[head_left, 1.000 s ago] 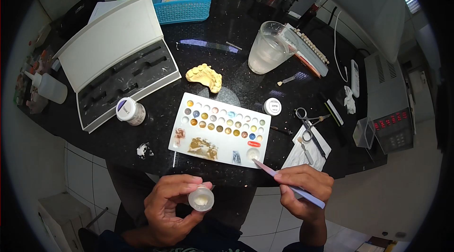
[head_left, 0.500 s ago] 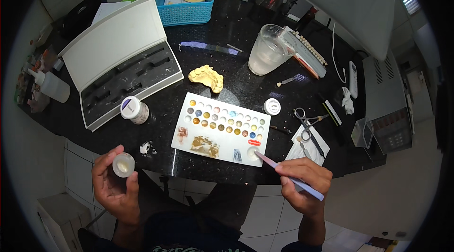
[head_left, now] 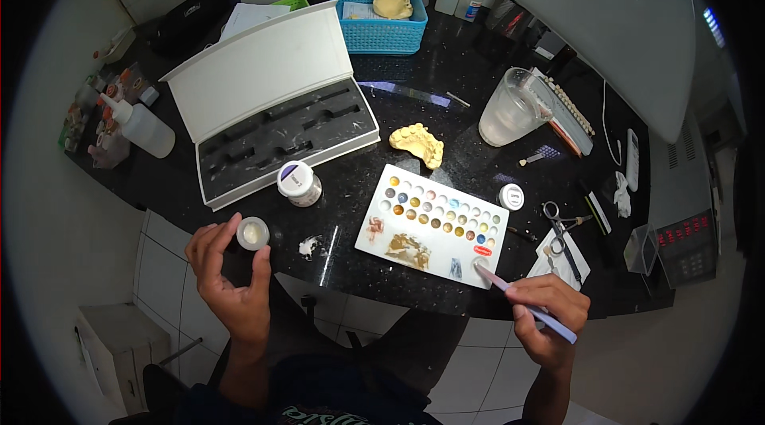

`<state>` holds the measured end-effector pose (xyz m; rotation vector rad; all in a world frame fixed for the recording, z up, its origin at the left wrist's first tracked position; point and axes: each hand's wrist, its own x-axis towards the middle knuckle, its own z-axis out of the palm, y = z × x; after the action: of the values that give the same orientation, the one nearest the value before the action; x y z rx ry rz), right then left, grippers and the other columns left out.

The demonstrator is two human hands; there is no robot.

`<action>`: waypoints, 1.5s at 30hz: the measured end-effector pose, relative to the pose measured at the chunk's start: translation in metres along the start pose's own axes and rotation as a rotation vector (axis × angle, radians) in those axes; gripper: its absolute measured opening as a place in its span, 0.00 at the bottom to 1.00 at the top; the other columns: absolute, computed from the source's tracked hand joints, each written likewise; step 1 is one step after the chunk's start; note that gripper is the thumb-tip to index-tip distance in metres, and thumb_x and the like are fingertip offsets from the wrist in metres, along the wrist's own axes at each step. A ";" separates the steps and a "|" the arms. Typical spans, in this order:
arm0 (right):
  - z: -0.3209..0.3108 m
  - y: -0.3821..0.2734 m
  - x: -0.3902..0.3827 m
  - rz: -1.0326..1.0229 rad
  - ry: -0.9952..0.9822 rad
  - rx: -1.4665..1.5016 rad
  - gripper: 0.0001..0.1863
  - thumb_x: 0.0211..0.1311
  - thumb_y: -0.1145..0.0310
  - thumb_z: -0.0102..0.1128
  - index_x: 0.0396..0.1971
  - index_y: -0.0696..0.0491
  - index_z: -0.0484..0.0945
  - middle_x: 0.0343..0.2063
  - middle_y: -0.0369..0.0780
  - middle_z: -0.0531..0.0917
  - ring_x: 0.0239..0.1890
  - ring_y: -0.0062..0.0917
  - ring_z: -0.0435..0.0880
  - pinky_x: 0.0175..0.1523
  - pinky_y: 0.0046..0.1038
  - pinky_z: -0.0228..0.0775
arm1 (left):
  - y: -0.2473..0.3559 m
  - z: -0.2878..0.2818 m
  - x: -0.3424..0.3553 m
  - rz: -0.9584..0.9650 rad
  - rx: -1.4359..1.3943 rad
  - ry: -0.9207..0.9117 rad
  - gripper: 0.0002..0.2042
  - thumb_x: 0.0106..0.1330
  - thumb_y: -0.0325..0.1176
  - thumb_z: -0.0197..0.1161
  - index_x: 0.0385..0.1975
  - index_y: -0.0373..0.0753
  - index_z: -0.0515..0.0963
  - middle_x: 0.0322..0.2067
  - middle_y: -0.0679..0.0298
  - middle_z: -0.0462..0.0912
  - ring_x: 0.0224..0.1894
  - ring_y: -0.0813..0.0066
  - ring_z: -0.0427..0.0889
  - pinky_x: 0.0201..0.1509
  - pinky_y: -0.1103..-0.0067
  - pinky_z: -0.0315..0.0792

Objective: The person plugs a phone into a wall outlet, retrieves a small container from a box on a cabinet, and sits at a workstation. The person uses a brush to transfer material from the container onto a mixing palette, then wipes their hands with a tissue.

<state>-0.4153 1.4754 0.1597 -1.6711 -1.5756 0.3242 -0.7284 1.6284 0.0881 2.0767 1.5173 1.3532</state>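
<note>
My left hand (head_left: 231, 285) holds a small open jar (head_left: 253, 245) by its sides, near the table's front edge. Some pale cream material shows inside it. A slim lilac spatula (head_left: 559, 328) is gripped in my right hand (head_left: 548, 309), its tip at the pale patch in the near right corner of a white palette (head_left: 437, 253). Rows of small coloured wells fill the palette's far half, with brown, reddish and grey-blue smears nearer me. Beyond the palette lies a yellowish dental cast (head_left: 417, 145). Left of it stands a white-lidded jar (head_left: 300, 184).
An opened case (head_left: 263, 58) with dark foam lies at left, behind a white smear (head_left: 310, 246). At the back are a blue basket (head_left: 378, 36) and a clear cup of liquid (head_left: 508, 118). Scissors-like forceps (head_left: 556, 240) and a round white lid (head_left: 511, 197) lie at right.
The whole view has shifted, so the scene sits further right. My left hand has carried the small jar farther from me. The spatula tip stays at the palette's pale patch.
</note>
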 end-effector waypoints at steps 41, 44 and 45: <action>-0.003 0.000 0.005 -0.039 -0.026 0.043 0.11 0.44 0.79 0.63 0.32 0.59 0.85 0.26 0.43 0.86 0.26 0.26 0.86 0.31 0.21 0.78 | 0.057 -0.004 -0.010 0.454 -0.252 -0.230 0.12 0.60 0.28 0.57 0.44 0.38 0.72 0.38 0.58 0.75 0.45 0.60 0.69 0.49 0.69 0.67; -0.006 0.001 0.003 -0.053 -0.040 0.023 0.11 0.44 0.79 0.63 0.31 0.59 0.85 0.27 0.43 0.86 0.26 0.26 0.87 0.31 0.21 0.78 | 0.077 0.002 0.014 0.500 -0.284 -0.210 0.11 0.58 0.27 0.62 0.41 0.39 0.77 0.36 0.63 0.78 0.40 0.64 0.74 0.39 0.72 0.72; -0.007 0.004 0.001 -0.039 -0.026 0.011 0.10 0.44 0.79 0.63 0.31 0.59 0.84 0.27 0.43 0.86 0.26 0.26 0.87 0.31 0.21 0.78 | 0.089 0.008 0.024 0.539 -0.314 -0.264 0.11 0.57 0.25 0.64 0.41 0.38 0.78 0.35 0.63 0.79 0.38 0.64 0.76 0.38 0.73 0.74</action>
<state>-0.4078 1.4740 0.1621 -1.6319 -1.6207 0.3351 -0.6655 1.6125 0.1538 2.4165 0.6128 1.2963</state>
